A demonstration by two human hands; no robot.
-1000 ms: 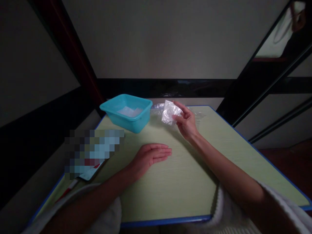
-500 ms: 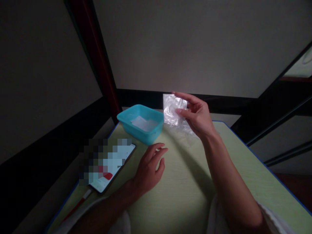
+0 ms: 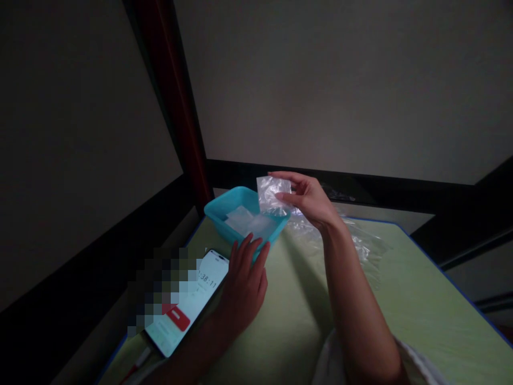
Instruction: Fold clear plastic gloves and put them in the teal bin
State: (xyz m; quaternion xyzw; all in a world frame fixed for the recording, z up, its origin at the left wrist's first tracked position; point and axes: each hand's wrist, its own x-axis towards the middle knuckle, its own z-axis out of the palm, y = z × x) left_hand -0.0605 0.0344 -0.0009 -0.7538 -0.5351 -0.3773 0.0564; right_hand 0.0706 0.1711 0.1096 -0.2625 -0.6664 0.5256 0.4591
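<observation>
My right hand (image 3: 310, 200) pinches a small square of folded clear plastic (image 3: 267, 192) between thumb and fingers, over the right side of a turquoise plastic basin (image 3: 218, 218). Inside the basin lie whitish flat pieces (image 3: 240, 220) that look like the same kind of folded plastic. My left hand (image 3: 246, 278) is at the basin's near rim with its fingers stretched out; whether the fingertips touch the rim is hard to tell. A crumpled sheet of clear plastic (image 3: 360, 246) lies on the table behind and right of my right forearm.
A phone (image 3: 192, 299) with a lit timer screen lies left of my left hand, a red and white cable (image 3: 138, 363) at its lower end. The pale green table (image 3: 425, 310) has a blue edge. A wall (image 3: 320, 80) and a dark red post (image 3: 176, 80) stand behind.
My right hand has brought the plastic square leftward, over the basin. My left hand has reached up to the basin's near rim. The view has shifted, showing more of the clear sheet.
</observation>
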